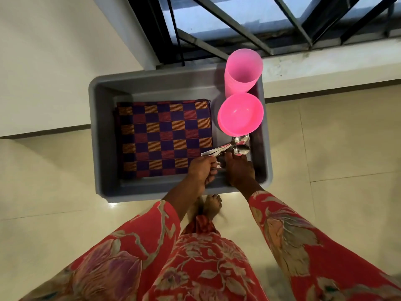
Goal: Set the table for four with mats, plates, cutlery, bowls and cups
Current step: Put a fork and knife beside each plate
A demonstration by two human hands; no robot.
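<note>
The left hand [200, 170] pinches spoon handles [217, 151]. The right hand [238, 170] covers them, its grip unclear. The spoon bowls [240, 144] lie beyond, in the tub [152, 83].

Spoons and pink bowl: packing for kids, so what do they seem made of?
The spoons look like polished metal, likely steel: their bowls mirror the light. The pink bowl looks like plastic: uniform bright colour, soft satin sheen, slightly translucent rim.
</note>
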